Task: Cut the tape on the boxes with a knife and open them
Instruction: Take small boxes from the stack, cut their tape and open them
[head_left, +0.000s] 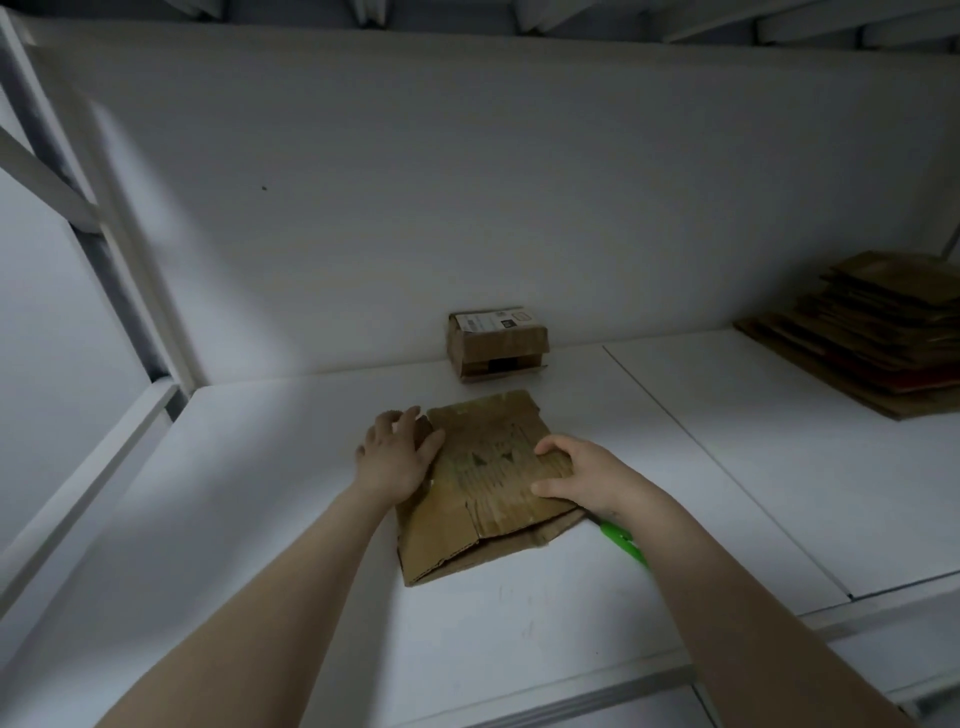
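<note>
A flattened brown cardboard box (483, 493) lies on the white table (291, 467) in front of me. My left hand (397, 457) presses flat on its left edge, fingers spread. My right hand (584, 480) grips the right edge of the cardboard, fingers curled over the top and thumb along the side. A green knife (623, 540) lies on the table just under my right wrist, partly hidden by it. A small taped cardboard box (497, 345) with a white label on top stands against the back wall, beyond the flattened one.
A stack of flattened cardboard sheets (872, 332) sits at the back right of the table. A white wall rises behind the table. A white frame with bars (104, 249) stands on the left. A seam (727, 467) splits the tabletop into two panels.
</note>
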